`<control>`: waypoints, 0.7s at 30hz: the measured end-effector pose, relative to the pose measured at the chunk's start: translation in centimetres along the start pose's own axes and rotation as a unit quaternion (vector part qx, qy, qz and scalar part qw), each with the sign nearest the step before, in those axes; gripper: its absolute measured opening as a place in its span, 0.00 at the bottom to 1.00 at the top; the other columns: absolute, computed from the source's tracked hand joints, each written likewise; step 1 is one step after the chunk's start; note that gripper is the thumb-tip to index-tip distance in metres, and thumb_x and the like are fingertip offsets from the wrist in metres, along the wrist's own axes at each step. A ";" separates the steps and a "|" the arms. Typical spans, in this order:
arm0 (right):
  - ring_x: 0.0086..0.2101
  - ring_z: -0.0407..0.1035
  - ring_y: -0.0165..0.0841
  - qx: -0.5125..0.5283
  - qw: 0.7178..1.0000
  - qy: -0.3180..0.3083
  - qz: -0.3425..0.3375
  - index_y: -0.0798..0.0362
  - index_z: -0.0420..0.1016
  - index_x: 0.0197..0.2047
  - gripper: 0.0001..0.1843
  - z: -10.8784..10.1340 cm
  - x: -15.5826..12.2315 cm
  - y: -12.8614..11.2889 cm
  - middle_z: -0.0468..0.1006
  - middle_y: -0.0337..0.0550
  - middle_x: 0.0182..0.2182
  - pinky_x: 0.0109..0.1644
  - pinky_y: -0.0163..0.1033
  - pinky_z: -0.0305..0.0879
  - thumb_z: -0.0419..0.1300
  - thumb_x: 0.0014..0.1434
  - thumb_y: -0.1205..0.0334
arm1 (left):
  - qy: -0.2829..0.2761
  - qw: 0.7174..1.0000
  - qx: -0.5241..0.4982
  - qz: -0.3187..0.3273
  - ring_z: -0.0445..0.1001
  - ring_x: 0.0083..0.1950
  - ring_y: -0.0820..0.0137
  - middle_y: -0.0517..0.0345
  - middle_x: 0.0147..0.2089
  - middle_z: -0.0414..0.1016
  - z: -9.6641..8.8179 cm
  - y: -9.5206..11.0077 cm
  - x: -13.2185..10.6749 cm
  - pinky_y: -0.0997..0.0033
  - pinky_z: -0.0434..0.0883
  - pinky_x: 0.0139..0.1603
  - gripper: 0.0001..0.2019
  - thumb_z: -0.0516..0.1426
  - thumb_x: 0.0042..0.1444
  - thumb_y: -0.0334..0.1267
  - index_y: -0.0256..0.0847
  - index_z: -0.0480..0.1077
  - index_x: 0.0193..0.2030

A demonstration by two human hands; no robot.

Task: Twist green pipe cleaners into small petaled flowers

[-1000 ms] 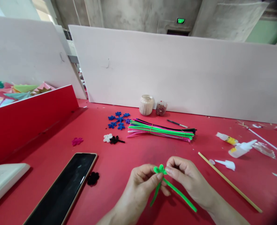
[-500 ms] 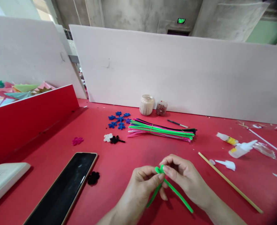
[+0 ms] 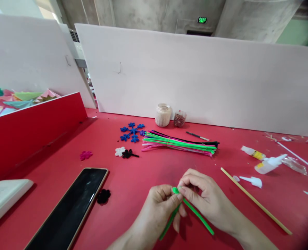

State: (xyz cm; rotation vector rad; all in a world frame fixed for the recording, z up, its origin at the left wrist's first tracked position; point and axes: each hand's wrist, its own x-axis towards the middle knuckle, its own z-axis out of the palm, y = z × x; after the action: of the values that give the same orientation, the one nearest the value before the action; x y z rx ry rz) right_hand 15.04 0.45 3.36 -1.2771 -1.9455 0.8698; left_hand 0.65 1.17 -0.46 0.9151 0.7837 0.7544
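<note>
A bright green pipe cleaner (image 3: 198,216) is pinched between both hands above the red table. My left hand (image 3: 157,205) grips it with thumb and forefinger on the left. My right hand (image 3: 202,192) pinches the same piece from the right, close to the left fingertips. A small bent loop of green shows above the fingers, and two straight ends hang down, spread apart. The exact twist between the fingertips is hidden. Beyond the hands lies a banded bundle of pipe cleaners (image 3: 181,144) in green, pink and black.
Fuzzy flowers lie left: blue cluster (image 3: 133,132), white (image 3: 119,151), black (image 3: 103,196), pink (image 3: 86,155). A phone (image 3: 70,208) rests nearer. At right are a wooden stick (image 3: 255,199) and glue bottles (image 3: 269,165). A jar (image 3: 163,115) stands by the white board (image 3: 195,76).
The loop at the top of the green pipe cleaner looks smaller and is more covered by my right fingers. Both hands stay in nearly the same place.
</note>
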 end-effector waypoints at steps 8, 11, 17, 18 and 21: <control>0.28 0.64 0.28 0.017 1.000 -0.007 0.025 0.54 0.69 0.29 0.09 -0.2 0.2 0.2 0.67 0.38 0.26 0.31 0.31 0.59 0.52 0.58 0.62 | -0.038 0.998 0.057 -0.010 0.61 0.14 0.79 0.59 0.15 0.66 -0.2 0.4 -0.2 0.78 0.55 0.19 0.13 0.53 0.50 0.37 0.31 0.69 0.20; 0.28 0.64 0.28 0.015 1.000 -0.012 0.022 0.54 0.70 0.29 0.09 -0.2 0.2 0.3 0.67 0.37 0.26 0.32 0.31 0.58 0.52 0.58 0.62 | -0.036 0.996 0.083 -0.013 0.56 0.12 0.81 0.61 0.12 0.61 -0.6 0.0 -0.2 0.77 0.48 0.16 0.15 0.52 0.51 0.38 0.32 0.68 0.19; 0.28 0.64 0.28 0.010 0.999 -0.026 0.024 0.54 0.70 0.28 0.08 -0.2 0.3 0.3 0.67 0.37 0.26 0.32 0.31 0.58 0.53 0.57 0.65 | -0.054 0.996 0.054 -0.039 0.53 0.12 0.82 0.61 0.15 0.63 -0.9 -0.3 0.0 0.79 0.47 0.14 0.12 0.55 0.49 0.39 0.33 0.67 0.21; 0.28 0.64 0.28 0.012 0.999 -0.025 0.026 0.54 0.70 0.28 0.08 -0.2 0.3 0.3 0.67 0.37 0.26 0.32 0.31 0.58 0.53 0.57 0.65 | -0.056 0.997 0.045 -0.042 0.54 0.12 0.82 0.61 0.16 0.64 -0.8 -0.2 0.0 0.79 0.48 0.13 0.11 0.55 0.49 0.39 0.33 0.67 0.21; 0.27 0.64 0.28 0.023 0.999 -0.016 0.033 0.55 0.71 0.28 0.08 -0.1 0.3 0.5 0.67 0.37 0.25 0.31 0.31 0.58 0.54 0.57 0.63 | -0.058 0.997 0.006 -0.041 0.57 0.12 0.82 0.60 0.17 0.66 -0.7 0.0 0.0 0.80 0.50 0.13 0.10 0.57 0.47 0.40 0.34 0.67 0.24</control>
State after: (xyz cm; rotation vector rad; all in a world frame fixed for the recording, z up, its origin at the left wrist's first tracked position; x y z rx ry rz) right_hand 15.30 0.90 3.12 -1.3156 -1.9062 0.9667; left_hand 0.08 1.45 -0.78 0.9234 0.7201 0.6191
